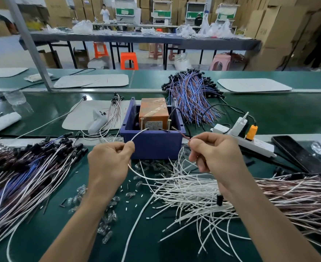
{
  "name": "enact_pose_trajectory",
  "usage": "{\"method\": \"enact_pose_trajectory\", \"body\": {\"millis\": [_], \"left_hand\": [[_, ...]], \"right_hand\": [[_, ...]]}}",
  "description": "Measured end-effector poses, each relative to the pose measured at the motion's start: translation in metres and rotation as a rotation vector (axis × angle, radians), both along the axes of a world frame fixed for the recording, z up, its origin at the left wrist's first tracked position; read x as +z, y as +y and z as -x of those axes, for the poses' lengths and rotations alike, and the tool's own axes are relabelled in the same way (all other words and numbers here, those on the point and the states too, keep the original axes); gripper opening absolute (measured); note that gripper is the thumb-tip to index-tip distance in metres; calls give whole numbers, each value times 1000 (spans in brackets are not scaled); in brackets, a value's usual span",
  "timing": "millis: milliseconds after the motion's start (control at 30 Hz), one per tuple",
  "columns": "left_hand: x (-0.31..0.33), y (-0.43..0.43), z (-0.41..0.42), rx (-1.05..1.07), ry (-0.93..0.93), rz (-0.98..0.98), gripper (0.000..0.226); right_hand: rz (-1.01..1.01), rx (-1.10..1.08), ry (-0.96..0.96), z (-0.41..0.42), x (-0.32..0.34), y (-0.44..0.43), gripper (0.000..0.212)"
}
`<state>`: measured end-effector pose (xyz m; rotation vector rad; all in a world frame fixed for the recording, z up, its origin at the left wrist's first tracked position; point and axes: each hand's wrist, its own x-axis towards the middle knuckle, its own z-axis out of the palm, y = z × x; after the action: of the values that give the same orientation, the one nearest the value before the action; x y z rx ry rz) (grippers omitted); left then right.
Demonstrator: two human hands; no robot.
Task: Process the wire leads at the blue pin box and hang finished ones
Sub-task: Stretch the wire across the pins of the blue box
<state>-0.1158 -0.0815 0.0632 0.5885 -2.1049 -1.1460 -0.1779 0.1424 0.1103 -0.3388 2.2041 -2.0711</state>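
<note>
- Two fingertips of your left hand [108, 165] pinch a white lead [138, 135], the other fingers curled.
- Blue pin box [152, 146] sits by the counter's [42, 233] far edge, with both lead tips over it.
- Your right hand [214, 154] pinches a brown lead [181, 133]; loose white leads [193, 195] crowd beneath.

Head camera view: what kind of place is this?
Probably a wire-harness assembly workshop: heaps of cut white wire leads on a green workbench, a blue pin box, stacked cartons behind.

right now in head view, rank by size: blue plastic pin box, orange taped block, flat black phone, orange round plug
blue plastic pin box
orange taped block, flat black phone: too alike to rank
orange round plug
</note>
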Motion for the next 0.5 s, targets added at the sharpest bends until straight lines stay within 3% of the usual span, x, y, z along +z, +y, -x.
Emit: {"method": "enact_pose_trajectory", "body": {"millis": [300, 500], "left_hand": [[7, -4, 4, 118, -28, 32, 41], [10, -4, 4, 120, -19, -1, 30]], "right_hand": [[-158, -4, 143, 16, 22, -2, 23], [-391, -100, 355, 20, 26, -6, 23]]}}
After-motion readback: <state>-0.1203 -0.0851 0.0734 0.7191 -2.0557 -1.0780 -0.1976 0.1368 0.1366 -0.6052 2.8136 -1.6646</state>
